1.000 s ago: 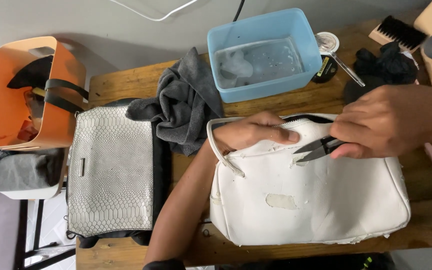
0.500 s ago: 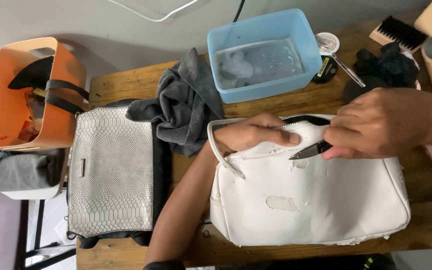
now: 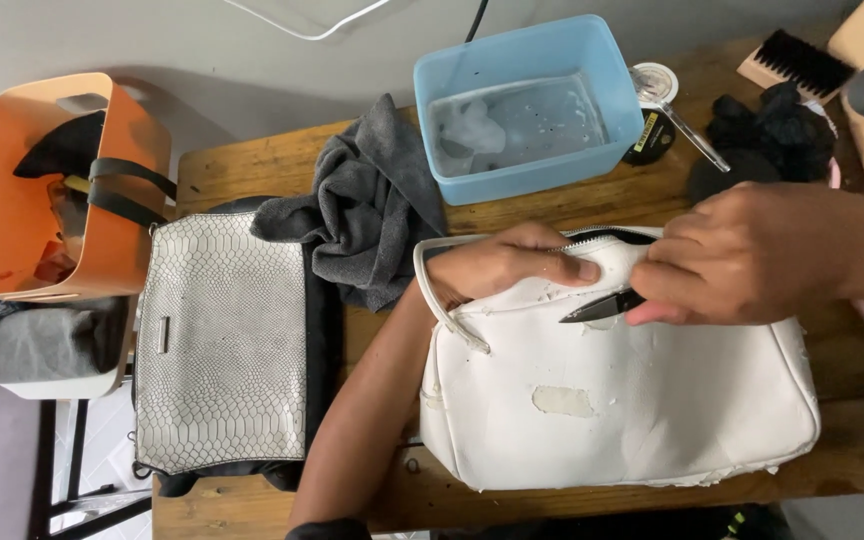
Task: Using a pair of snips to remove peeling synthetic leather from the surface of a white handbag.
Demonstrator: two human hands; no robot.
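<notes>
- Bare wood (image 3: 252, 175) open along the table's far left edge, behind the snakeskin bag (image 3: 220, 345).
- Crumpled grey cloth (image 3: 367, 205) blocking the way between that bag and the white bag (image 3: 632, 400).
- Blue tub (image 3: 530, 105) close behind the white bag, only a narrow strip between.
- Far right crowded: tin (image 3: 652, 125), black cloth (image 3: 767, 140), brush (image 3: 797, 62).
</notes>
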